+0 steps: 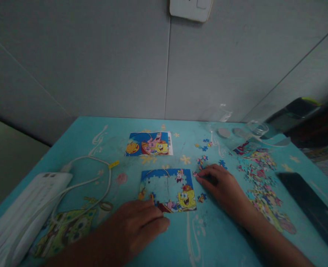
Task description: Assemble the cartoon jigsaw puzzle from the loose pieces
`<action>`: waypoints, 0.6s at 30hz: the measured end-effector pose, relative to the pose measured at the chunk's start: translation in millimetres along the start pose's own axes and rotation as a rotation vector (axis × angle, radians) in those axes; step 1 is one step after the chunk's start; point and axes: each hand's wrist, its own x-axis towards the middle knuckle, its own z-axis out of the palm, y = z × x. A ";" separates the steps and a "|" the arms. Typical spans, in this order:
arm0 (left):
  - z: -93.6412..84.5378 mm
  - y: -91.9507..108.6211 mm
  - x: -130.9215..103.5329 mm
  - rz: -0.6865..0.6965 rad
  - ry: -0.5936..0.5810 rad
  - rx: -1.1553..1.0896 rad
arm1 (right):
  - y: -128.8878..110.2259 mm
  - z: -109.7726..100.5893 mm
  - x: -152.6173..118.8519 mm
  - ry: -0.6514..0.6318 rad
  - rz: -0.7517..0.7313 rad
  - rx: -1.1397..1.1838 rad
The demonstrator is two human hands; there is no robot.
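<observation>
Pink puzzle piece (pixel 195 173) just left of right hand's (pixel 223 183) 2 nearly closed fingertips—grip unclear—beside part-built puzzle's (pixel 187 200) right edge. Puzzle long axis left-right. Left hand (pixel 137 226) farther, curled at lower-left edge, pinch unclear.

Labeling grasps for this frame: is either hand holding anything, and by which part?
Right hand: fingertips at the edge of a small pink puzzle piece; pinched or just touched, can't tell. Left hand: no hold visible.
</observation>
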 end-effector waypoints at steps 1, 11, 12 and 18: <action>0.7 2.9 2.2 0.027 -0.029 -0.003 | 0.0 -0.3 0.2 -0.004 0.000 0.011; 19.3 7.7 8.9 0.093 -0.082 0.042 | 1.2 1.3 -3.9 -0.029 0.122 0.163; 20.8 7.5 8.8 0.088 -0.075 0.047 | -1.5 1.2 -5.2 -0.031 0.125 0.207; 24.5 8.8 11.8 -0.049 0.153 0.015 | -34.8 9.0 -19.1 -0.075 0.102 0.484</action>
